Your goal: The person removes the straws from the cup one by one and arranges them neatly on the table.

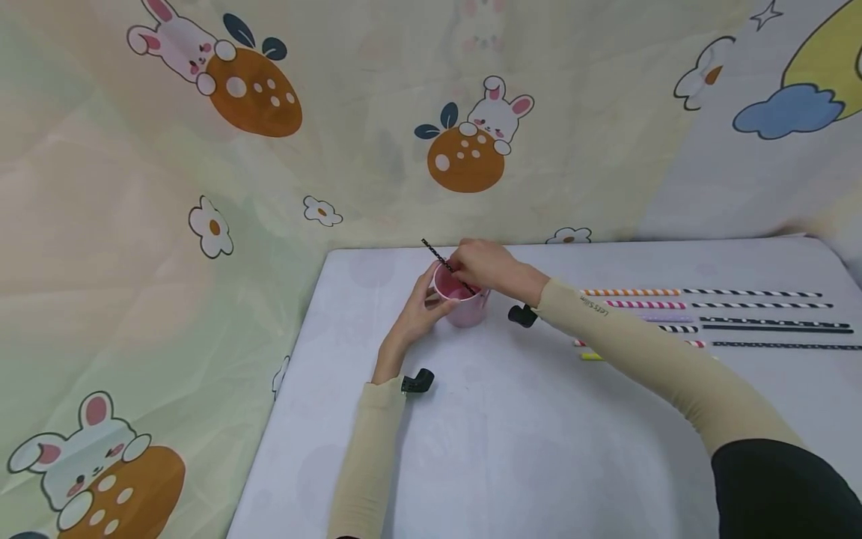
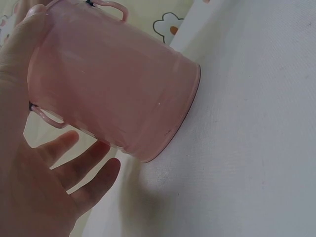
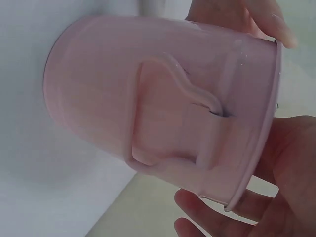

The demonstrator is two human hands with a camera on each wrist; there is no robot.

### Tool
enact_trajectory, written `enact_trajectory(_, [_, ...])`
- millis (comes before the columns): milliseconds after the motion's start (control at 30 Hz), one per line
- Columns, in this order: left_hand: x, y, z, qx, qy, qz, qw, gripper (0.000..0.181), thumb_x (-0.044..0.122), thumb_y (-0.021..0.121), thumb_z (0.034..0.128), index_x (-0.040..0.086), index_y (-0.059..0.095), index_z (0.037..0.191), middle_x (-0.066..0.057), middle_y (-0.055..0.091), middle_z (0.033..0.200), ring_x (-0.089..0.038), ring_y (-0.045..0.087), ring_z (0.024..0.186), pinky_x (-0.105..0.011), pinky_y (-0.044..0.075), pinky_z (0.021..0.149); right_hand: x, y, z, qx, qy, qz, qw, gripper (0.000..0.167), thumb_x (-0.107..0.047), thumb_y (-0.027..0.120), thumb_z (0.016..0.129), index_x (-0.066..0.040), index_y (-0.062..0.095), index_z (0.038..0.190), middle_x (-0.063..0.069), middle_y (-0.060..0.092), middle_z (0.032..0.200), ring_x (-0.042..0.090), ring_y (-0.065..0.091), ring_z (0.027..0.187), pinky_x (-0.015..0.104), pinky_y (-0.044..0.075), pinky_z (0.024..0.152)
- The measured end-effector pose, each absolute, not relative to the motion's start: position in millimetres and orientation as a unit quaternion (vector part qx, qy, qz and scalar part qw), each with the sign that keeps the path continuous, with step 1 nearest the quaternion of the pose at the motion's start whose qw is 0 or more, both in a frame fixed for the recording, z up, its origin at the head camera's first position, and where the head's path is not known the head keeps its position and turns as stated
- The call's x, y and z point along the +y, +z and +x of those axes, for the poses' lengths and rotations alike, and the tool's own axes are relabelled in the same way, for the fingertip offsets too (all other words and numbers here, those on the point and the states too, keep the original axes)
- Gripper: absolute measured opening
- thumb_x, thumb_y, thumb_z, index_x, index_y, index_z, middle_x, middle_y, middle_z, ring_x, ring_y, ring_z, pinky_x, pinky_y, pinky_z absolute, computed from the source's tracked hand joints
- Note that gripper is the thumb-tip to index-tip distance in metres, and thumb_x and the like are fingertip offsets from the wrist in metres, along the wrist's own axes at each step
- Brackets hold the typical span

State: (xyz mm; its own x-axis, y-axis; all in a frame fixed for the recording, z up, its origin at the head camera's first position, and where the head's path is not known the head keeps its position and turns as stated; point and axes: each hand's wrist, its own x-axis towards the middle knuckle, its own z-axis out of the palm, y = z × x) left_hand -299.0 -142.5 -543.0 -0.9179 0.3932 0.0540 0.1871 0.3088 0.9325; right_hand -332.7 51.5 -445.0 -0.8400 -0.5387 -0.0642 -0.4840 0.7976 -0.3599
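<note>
A pink metal pail [image 1: 466,308] with small side handles stands near the table's back edge. My left hand [image 1: 419,313] grips its left side, with the thumb near the rim; in the left wrist view the other fingers [image 2: 94,185] spread beside a handle. My right hand [image 1: 486,263] reaches over the pail's rim from the right. It pinches a black straw with white dots [image 1: 436,253], which slants down into the pail. In the right wrist view the right hand [image 3: 291,173] is at the rim, but the straw and its pinching fingertips are hidden there.
Patterned straws lie in two columns on the table's right: orange [image 1: 629,292], pink-striped [image 1: 646,305], purple [image 1: 667,318] and yellow [image 1: 592,357] ones, and several black-and-white ones [image 1: 754,293]. My right sleeve [image 1: 626,344] covers some. A printed cloth [image 1: 377,150] hangs behind the white table [image 1: 512,449].
</note>
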Motion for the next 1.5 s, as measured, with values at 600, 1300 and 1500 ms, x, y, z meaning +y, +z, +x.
enact_trajectory(600, [-141, -541, -300, 0.803, 0.558, 0.192, 0.084, 0.082, 0.028, 0.071, 0.0943, 0.038, 0.022, 0.159, -0.005, 0.022, 0.164, -0.038, 0.048, 0.138, -0.049, 0.047, 0.111, 61, -428, -331, 0.923, -0.280, -0.252, 0.075, 0.019, -0.021, 0.066, 0.096, -0.009, 0.076, 0.106, 0.007, 0.074, 0.106, 0.024, 0.064, 0.104, 0.037, 0.060, 0.085])
enact_trajectory(1300, [-138, -501, -282, 0.806, 0.547, 0.200, 0.101, 0.082, 0.019, 0.069, 0.0950, 0.015, 0.021, 0.161, -0.018, 0.021, 0.164, -0.045, 0.044, 0.140, -0.053, 0.043, 0.114, 105, -372, -305, 0.892, -0.391, -0.225, 0.015, 0.025, -0.027, 0.068, 0.097, -0.010, 0.072, 0.115, 0.008, 0.068, 0.114, 0.026, 0.059, 0.111, 0.051, 0.048, 0.107])
enact_trajectory(1500, [-138, -503, -283, 0.803, 0.552, 0.201, 0.099, 0.083, 0.022, 0.071, 0.0934, 0.015, 0.023, 0.160, -0.017, 0.022, 0.163, -0.046, 0.045, 0.138, -0.056, 0.043, 0.113, 129, -368, -294, 0.889, -0.401, -0.222, -0.007, 0.021, -0.028, 0.068, 0.096, -0.013, 0.072, 0.111, 0.005, 0.068, 0.111, 0.022, 0.059, 0.109, 0.050, 0.050, 0.104])
